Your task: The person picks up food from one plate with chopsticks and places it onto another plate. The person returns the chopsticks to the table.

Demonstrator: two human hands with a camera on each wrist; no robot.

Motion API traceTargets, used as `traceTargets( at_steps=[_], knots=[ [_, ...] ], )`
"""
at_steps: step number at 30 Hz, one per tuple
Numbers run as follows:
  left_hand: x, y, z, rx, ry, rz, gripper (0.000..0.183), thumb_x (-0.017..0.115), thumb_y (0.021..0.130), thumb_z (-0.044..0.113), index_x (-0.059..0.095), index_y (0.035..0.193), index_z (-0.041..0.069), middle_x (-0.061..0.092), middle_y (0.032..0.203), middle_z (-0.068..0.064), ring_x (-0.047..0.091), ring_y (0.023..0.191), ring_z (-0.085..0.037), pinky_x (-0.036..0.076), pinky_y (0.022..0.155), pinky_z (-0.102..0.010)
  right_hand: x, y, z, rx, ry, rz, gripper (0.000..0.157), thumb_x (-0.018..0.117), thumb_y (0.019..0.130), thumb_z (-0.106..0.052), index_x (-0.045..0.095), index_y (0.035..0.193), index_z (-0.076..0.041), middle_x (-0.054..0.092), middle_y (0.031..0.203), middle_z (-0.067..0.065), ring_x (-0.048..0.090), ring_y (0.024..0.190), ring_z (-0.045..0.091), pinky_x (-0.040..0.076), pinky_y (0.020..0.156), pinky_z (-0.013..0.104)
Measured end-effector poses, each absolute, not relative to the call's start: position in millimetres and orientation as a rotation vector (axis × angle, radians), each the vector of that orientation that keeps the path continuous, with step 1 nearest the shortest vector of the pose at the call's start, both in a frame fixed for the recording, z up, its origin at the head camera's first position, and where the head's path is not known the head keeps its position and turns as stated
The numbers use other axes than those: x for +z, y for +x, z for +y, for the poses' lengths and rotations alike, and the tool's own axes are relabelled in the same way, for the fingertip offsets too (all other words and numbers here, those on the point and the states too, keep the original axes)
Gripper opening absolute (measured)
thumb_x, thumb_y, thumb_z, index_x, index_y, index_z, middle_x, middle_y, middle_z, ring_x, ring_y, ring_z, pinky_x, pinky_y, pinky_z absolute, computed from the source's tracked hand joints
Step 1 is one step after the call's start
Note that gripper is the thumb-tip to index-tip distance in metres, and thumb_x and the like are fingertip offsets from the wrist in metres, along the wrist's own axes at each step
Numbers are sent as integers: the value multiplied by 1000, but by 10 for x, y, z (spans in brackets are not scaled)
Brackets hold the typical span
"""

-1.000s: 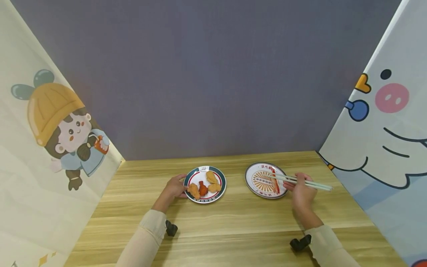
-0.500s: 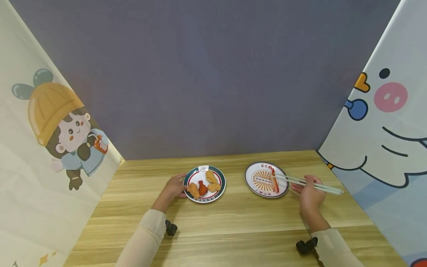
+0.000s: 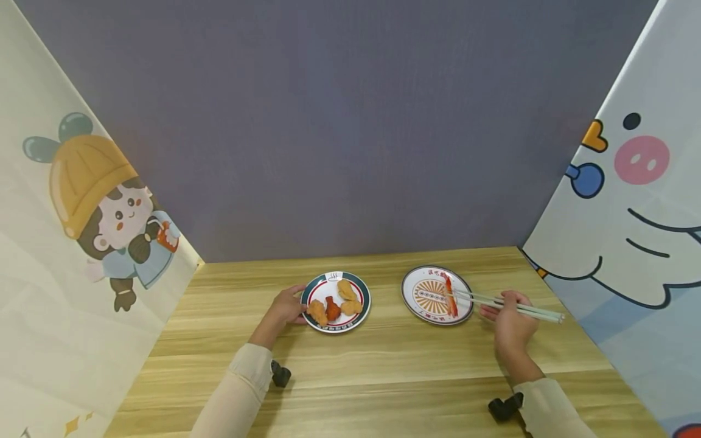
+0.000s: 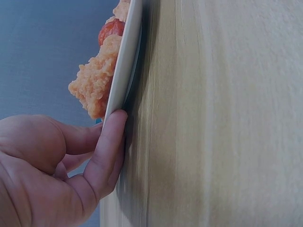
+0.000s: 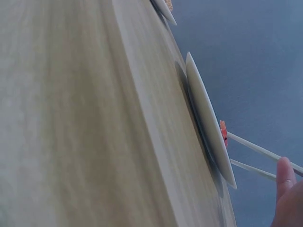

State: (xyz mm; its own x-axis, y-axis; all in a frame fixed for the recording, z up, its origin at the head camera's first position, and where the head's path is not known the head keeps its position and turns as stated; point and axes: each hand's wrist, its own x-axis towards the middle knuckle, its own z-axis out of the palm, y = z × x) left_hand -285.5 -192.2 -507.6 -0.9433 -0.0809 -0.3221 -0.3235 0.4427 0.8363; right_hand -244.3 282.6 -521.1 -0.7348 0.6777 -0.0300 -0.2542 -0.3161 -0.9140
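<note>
My left hand (image 3: 286,306) pinches the left rim of a green-rimmed plate (image 3: 364,297), thumb above and fingers below, as the left wrist view shows. On that plate lie several fried chicken pieces (image 3: 351,308) and a small red drumstick (image 3: 332,309). My right hand (image 3: 516,322) holds a pair of pale green chopsticks (image 3: 533,311) beside the second plate (image 3: 414,281), white with a sunburst print. Their tips are at a slim red-and-white strip (image 3: 451,297), like a crab stick, on this plate. Whether they grip it, I cannot tell.
Both plates stand on a wood-grain table (image 3: 383,377), with a gap between them. A grey panel (image 3: 350,134) rises behind. Cartoon-printed sheets (image 3: 652,231) flank the table. Each wrist wears a black camera mount (image 3: 505,407).
The right hand has moved right and slightly nearer, drawing the chopstick tips back from across the strip to its right side. The left hand and both plates have stayed put.
</note>
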Motion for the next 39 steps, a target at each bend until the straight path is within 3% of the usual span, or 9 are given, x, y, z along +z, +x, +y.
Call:
traceTargets(
  at_steps=[20,27,39],
  knots=[
    [-5075,-2860,-1911,1526,-348,2433,62,56,95,-9,46,152,10,56,141,-32,73,94,-29,69,67,-34,-5183,-2507,2776,2100,-733,-1475,21,44,107,-22,56,103,-6,64,65,0,70,51,12,65,55,25],
    [-5068,-2849,-1915,1539,-343,2443,61,56,94,-11,46,152,8,56,139,-32,73,91,-29,69,66,-34,-5187,-2496,2796,2115,-800,-1511,22,44,108,-27,56,105,-9,65,63,-2,71,53,10,66,58,24],
    [-5080,-2858,-1926,1518,-346,2455,62,56,94,-11,46,152,8,57,137,-32,73,89,-27,68,65,-34,-5215,-2502,2825,2246,-803,-1340,19,46,107,-23,55,106,-6,65,61,4,70,51,14,65,56,24]
  ],
)
